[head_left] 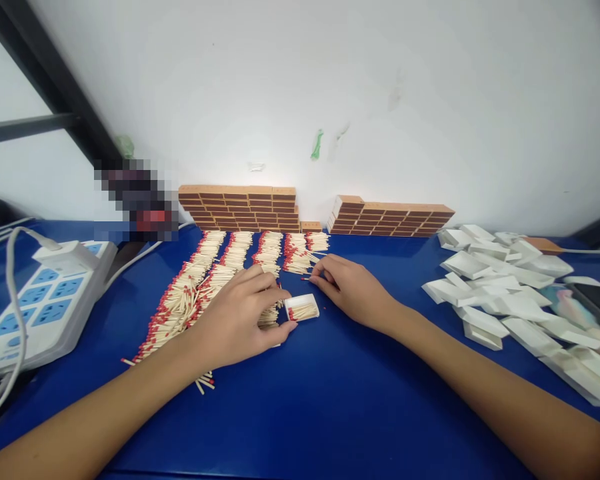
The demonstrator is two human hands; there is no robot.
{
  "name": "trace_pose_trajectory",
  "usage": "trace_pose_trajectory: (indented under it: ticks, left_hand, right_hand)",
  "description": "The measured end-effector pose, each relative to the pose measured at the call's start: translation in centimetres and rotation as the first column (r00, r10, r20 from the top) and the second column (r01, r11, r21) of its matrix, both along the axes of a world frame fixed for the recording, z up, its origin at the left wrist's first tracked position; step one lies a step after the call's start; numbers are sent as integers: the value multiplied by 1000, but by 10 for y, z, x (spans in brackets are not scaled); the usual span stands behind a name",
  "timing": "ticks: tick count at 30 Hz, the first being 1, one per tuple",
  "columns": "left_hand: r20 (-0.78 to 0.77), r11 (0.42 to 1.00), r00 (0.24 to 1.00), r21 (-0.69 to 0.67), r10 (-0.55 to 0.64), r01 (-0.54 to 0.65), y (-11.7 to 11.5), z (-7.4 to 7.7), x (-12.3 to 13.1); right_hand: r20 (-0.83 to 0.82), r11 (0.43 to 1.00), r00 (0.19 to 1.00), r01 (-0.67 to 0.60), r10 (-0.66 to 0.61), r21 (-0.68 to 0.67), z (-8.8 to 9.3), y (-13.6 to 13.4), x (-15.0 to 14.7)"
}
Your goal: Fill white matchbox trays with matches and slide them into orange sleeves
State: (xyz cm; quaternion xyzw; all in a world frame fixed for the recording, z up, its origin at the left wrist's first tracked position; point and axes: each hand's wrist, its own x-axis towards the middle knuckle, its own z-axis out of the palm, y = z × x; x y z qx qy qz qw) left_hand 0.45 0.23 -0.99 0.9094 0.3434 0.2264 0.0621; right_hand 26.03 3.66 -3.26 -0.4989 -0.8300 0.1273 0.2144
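Note:
A small white matchbox tray (313,297) lies on the blue table with several red-tipped matches (304,312) in its lower part. My left hand (245,313) grips the tray's left end between thumb and fingers. Close by on the other side, my right hand (347,290) pinches a match (307,278) by its end, just above the tray. Rows of loose matches (237,250) spread behind and to the left of my left hand, which hides part of them.
Stacked matchboxes (240,208) stand against the wall at the left, with another stack (395,219) further right. Many empty white trays (485,327) are heaped on the right beside a dark phone (597,300). A power strip (55,300) with a white cable is at the left.

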Motion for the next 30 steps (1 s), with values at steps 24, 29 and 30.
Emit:
trace_pose_trajectory:
  ticks: [24, 29, 30]
  left_hand:
    - [24, 1000, 1000, -7, 12, -12, -2, 0, 1]
    - [18, 1000, 1000, -17, 0, 0, -3, -1, 1]
    - [17, 1000, 1000, -17, -3, 3, -3, -1, 1]
  right_hand:
    - [-80, 984, 983, -169, 164, -50, 19, -33, 6]
    - [-172, 979, 966, -201, 191, -42, 14, -28, -3]
    - [-182, 984, 968, -179, 172, -24, 11, -23, -2]
